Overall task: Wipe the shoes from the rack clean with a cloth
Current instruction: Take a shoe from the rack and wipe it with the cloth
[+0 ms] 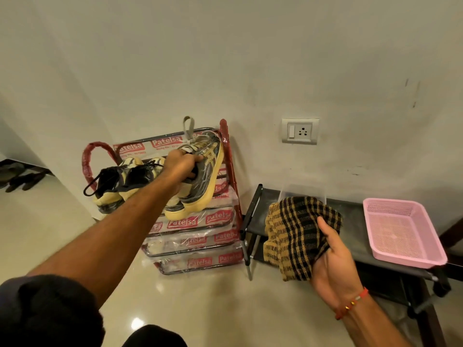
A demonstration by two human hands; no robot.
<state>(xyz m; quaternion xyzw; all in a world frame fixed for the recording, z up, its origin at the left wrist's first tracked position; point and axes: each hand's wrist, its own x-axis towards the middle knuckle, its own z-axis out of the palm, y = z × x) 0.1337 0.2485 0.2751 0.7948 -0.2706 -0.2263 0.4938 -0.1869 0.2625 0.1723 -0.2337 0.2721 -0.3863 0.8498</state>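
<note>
Sneaker (203, 176), grey upper with tan stripes, thick cream rubber sole, pale laces and heel loop; tilted on its side over the top tier of the rack (200, 236), gripped at the collar by the left hand (181, 169), fingers curled round it. Rack: red-wrapped metal tube, shelves in printed clear plastic. Second pair (125, 179), dark with cream soles, on the same tier. Cloth (298, 234), coarse woven black-and-mustard check, bunched and held in the right hand (333, 259). Glossy cream floor tile; plain pale wall with socket plate (300, 131). Low black shelf (350, 236) bearing a pink perforated plastic basket (436, 249).
</note>
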